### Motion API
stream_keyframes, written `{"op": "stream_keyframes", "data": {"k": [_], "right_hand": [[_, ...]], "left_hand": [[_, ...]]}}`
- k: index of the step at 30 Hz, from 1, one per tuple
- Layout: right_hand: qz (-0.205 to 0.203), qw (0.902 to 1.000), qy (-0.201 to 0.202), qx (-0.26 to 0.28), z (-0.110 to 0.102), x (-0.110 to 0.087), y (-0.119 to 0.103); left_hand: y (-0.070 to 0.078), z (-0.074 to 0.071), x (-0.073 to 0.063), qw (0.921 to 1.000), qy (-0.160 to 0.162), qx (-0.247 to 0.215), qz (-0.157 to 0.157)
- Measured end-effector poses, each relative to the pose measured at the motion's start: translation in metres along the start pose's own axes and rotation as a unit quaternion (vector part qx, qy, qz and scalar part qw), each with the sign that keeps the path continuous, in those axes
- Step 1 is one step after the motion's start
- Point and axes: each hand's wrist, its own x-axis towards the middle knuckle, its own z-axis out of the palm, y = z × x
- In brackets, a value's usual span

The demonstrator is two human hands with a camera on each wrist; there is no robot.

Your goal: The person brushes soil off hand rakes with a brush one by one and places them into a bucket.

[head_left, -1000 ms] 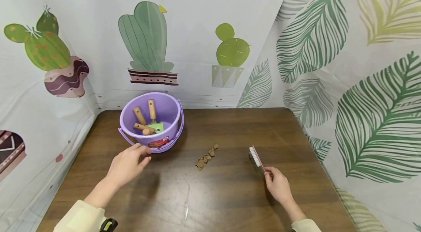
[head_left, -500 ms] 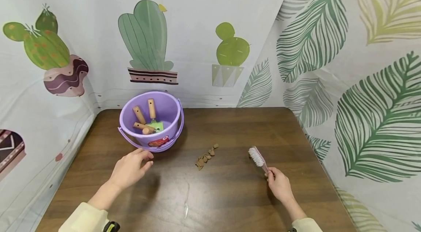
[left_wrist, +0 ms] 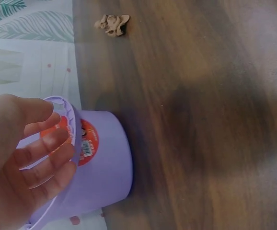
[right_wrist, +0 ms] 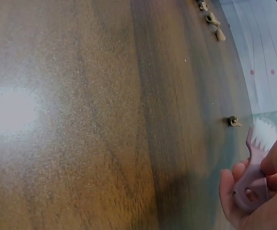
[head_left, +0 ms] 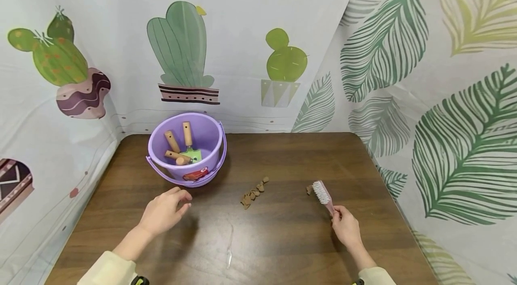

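Note:
A pink brush with white bristles [head_left: 322,193] is gripped by its handle in my right hand [head_left: 346,226]; the bristles are turned up toward the head camera. Just left of the bristles, a small brown piece [head_left: 309,190] lies on the table, apart from the brush. My left hand [head_left: 163,213] hovers with loosely bent fingers and holds nothing, close to the near side of a purple bucket [head_left: 209,139]. Inside the bucket are several wooden-handled tools, one with a green blade [head_left: 195,155]; the other working ends are mostly hidden.
Several brown flakes [head_left: 253,194] lie in a slanting line at the middle of the wooden table [head_left: 282,240]. The bucket's purple handle [head_left: 165,176] hangs down its near side. A printed cloth [head_left: 242,51] stands behind the table and along its sides.
My right hand has turned the brush bristles upward and moved it a little to the right, uncovering the small brown piece. My left hand has drawn slightly nearer, away from the bucket.

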Motion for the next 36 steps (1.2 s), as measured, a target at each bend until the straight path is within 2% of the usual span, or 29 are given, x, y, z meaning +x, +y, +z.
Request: {"op": "stream_keyframes", "data": {"k": [4, 8, 20, 36], "right_hand": [[-0.004, 0.9995, 0.027, -0.014, 0.000, 0.001, 0.002], [0.004, 0.9993, 0.034, -0.016, 0.001, 0.004, 0.004], [0.022, 0.9995, 0.015, -0.018, 0.001, 0.014, -0.003], [0.054, 0.9976, -0.002, -0.044, 0.006, 0.021, 0.000]], "left_hand": [[0.001, 0.005, -0.004, 0.9999, -0.013, -0.003, -0.004], [0.002, 0.011, -0.008, 0.9996, -0.022, -0.011, -0.012], [0.006, 0.031, -0.019, 0.9972, -0.047, -0.030, -0.051], [0.011, 0.037, -0.022, 0.9967, -0.048, -0.041, -0.051]]}}
